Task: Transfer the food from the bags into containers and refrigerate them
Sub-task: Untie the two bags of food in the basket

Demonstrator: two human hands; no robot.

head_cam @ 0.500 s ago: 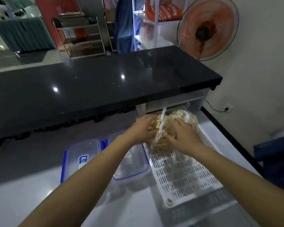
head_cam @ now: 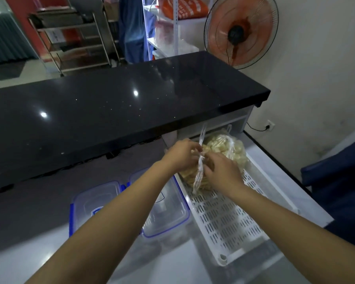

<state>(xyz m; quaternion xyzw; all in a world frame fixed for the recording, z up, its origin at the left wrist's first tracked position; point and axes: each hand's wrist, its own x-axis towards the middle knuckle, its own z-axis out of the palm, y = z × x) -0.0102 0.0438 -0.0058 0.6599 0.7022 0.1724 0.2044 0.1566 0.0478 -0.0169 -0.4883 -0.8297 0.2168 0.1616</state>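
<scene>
Two bare hands, the left hand (head_cam: 181, 153) and the right hand (head_cam: 221, 171), meet at one clear food bag (head_cam: 232, 149), beside two blue-rimmed containers (head_cam: 94, 203) (head_cam: 168, 210), one white slotted tray (head_cam: 228, 220), and one orange fan (head_cam: 241, 31).

Shop back-counter: black service counter (head_cam: 115, 111), steel trolley (head_cam: 70, 37), stock shelving (head_cam: 172, 27), wall fan (head_cam: 240, 31).

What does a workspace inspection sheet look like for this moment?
Surface: pale worktop below a black counter.
Job's things: clear bags of food on a white slotted tray; two blue-clipped containers, lids on.
Clutter: nothing seen.
Grippers: left hand and right hand both pinch the bag's knotted handles.
Cables: black cord to a wall socket.
Surroundings: orange fan, metal racks.
</scene>
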